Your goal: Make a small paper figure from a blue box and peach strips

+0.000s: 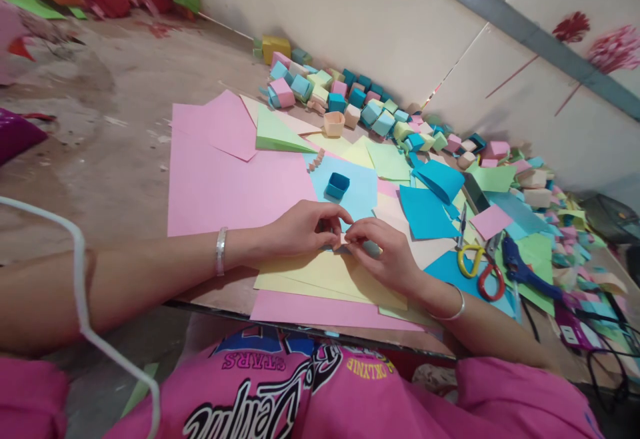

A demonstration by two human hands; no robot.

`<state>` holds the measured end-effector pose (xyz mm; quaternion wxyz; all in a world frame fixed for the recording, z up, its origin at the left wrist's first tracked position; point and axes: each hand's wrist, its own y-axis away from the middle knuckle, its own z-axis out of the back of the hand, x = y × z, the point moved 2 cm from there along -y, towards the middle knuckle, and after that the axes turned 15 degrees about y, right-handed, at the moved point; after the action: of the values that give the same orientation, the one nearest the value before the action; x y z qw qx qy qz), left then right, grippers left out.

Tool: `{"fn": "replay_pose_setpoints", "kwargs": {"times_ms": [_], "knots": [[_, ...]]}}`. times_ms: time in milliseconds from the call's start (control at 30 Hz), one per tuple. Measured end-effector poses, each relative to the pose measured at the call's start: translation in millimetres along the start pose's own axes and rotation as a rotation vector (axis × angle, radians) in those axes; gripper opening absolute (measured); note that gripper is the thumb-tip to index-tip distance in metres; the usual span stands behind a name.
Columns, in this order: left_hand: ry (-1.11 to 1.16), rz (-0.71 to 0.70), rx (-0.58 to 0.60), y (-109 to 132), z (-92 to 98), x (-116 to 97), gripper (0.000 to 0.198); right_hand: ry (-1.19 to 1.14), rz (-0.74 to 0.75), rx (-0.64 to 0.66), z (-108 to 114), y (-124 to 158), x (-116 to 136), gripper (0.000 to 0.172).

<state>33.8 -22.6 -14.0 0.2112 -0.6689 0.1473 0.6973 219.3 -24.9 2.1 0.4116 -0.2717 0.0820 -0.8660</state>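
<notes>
Close together over the yellow paper sheets, both my hands pinch one small piece of peach paper. My left hand grips its left side between thumb and fingers. On the right side of it, my right hand has its fingertips closed on the paper. Much of the piece is hidden by my fingers, so its folds are hard to see. Just beyond my hands, a small open blue paper box stands on a light blue sheet. A narrow zigzag-edged peach strip lies near that box.
Pink sheets cover the table's left part. Along the wall lies a long heap of small paper boxes. At right are yellow-handled scissors, red-handled scissors and a blue glue gun. A white cable hangs across my left arm.
</notes>
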Motion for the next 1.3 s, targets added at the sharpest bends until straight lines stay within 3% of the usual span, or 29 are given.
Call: {"fn": "replay_pose_setpoints", "kwargs": {"times_ms": [167,367,467,633,733,867,1033,1300], "knots": [[-0.039,-0.043,-0.042,1.5,-2.3,-3.5,0.032,-0.003,-0.014,-0.054,3.2,-1.9,5.5,0.007],[-0.258,-0.240,-0.100,4.9,-6.9,-11.9,0.026,-0.008,-0.122,-0.100,0.3,0.0,8.5,0.006],[-0.313,-0.313,-0.133,6.1,-7.6,-14.4,0.027,-0.036,-0.140,-0.140,-0.7,0.7,7.3,0.014],[-0.169,-0.211,-0.196,6.4,-4.8,-9.9,0.045,-0.227,-0.160,-0.214,-3.5,3.4,2.8,0.026],[-0.114,-0.187,-0.174,6.6,-4.6,-8.7,0.026,-0.250,-0.125,-0.239,-5.5,4.9,2.4,0.029],[-0.227,-0.259,-0.190,7.7,-3.9,-12.0,0.005,-0.158,-0.067,-0.268,-3.8,3.1,3.9,0.031],[-0.331,-0.349,-0.209,9.8,-3.4,-16.7,0.004,-0.082,-0.077,-0.252,-0.4,-1.8,5.3,0.024],[-0.336,-0.383,-0.191,11.4,-1.7,-17.7,0.008,-0.115,-0.135,-0.215,-3.1,-3.5,4.4,0.012]]}}
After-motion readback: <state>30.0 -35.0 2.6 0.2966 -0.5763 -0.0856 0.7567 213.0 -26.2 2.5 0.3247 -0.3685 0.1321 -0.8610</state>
